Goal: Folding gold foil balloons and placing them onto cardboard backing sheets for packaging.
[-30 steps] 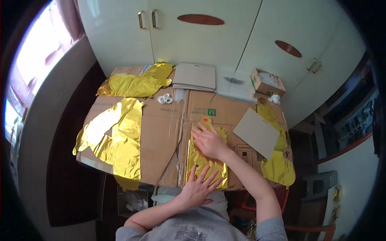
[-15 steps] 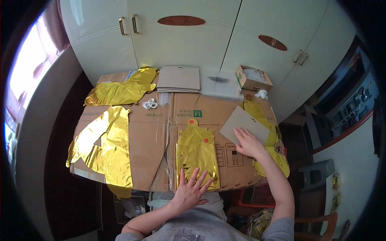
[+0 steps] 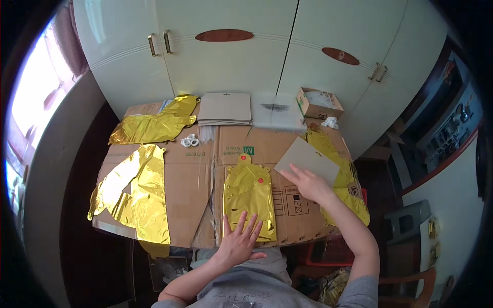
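A folded gold foil balloon (image 3: 249, 192) with two small red round stickers lies flat on the cardboard in front of me. My left hand (image 3: 240, 242) rests on its near end, fingers spread. To its right, a grey card (image 3: 303, 154) with a small hanger slot lies at an angle, partly over another gold foil balloon (image 3: 345, 179). On the card's near edge lies my right hand (image 3: 310, 186), palm down with fingers stretched out; it holds nothing that I can see.
The table is covered by a flattened cardboard sheet (image 3: 187, 205). More gold foil (image 3: 149, 190) lies at the left and far left. Along the back are stacked grey cards (image 3: 224, 109), clear plastic sleeves (image 3: 277, 114), a small box (image 3: 319, 105) and white tape rolls (image 3: 190, 140).
My right hand has shifted slightly left on the grey card, and the card has moved little. My left hand stays on the folded balloon. The whole view has tilted slightly.
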The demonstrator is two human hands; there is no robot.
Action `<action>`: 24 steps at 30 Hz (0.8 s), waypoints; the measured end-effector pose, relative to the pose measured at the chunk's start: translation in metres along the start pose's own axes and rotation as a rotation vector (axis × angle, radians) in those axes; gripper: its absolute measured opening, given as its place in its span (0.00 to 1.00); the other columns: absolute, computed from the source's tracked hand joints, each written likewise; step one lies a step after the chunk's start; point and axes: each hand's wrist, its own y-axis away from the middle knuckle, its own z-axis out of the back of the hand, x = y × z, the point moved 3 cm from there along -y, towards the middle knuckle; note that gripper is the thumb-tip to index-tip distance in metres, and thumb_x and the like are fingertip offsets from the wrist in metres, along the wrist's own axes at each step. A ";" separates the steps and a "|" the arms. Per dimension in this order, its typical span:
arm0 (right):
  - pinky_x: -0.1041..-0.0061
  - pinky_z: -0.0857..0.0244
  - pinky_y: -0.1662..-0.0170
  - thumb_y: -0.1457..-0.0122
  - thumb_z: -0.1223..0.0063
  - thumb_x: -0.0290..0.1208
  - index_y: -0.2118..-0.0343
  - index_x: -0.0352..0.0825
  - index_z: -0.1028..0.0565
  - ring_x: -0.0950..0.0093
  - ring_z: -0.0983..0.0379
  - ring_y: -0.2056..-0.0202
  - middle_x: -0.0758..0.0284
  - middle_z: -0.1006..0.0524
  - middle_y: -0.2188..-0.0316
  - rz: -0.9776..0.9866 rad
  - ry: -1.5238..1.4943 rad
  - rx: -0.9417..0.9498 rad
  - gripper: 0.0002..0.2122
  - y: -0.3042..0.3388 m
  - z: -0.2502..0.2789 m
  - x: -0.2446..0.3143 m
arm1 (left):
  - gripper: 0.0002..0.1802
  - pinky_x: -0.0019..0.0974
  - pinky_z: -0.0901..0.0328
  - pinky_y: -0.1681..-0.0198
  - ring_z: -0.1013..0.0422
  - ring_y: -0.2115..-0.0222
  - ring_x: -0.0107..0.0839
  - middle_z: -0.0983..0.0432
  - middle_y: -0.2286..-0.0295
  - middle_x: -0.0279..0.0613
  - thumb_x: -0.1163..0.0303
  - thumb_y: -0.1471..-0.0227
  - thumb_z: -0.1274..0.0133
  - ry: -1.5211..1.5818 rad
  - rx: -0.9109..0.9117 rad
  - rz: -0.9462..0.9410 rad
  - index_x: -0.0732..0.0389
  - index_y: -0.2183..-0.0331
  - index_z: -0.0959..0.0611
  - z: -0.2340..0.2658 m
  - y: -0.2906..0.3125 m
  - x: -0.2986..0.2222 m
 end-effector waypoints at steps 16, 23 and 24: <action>0.57 0.42 0.41 0.63 0.28 0.48 0.37 0.42 0.42 0.57 0.36 0.42 0.53 0.34 0.43 -0.543 -0.162 0.082 0.48 -0.028 0.032 -0.127 | 0.38 0.79 0.58 0.43 0.50 0.37 0.52 0.41 0.41 0.46 0.44 0.51 0.45 0.132 -0.046 0.005 0.55 0.43 0.29 0.028 0.015 0.004; 0.62 0.32 0.60 0.47 0.42 0.30 0.57 0.35 0.22 0.60 0.26 0.64 0.62 0.22 0.66 -0.272 -0.185 -0.363 0.14 0.022 0.163 -0.022 | 0.36 0.68 0.55 0.38 0.50 0.37 0.55 0.40 0.42 0.54 0.54 0.54 0.39 0.339 -0.249 0.209 0.58 0.45 0.27 0.049 0.025 0.045; 0.63 0.32 0.61 0.47 0.42 0.30 0.58 0.35 0.21 0.63 0.26 0.65 0.64 0.22 0.67 -0.196 -0.137 -0.407 0.13 0.039 0.174 0.013 | 0.37 0.58 0.50 0.37 0.47 0.38 0.55 0.40 0.43 0.57 0.57 0.53 0.38 0.414 -0.349 0.232 0.60 0.43 0.30 0.054 0.029 0.052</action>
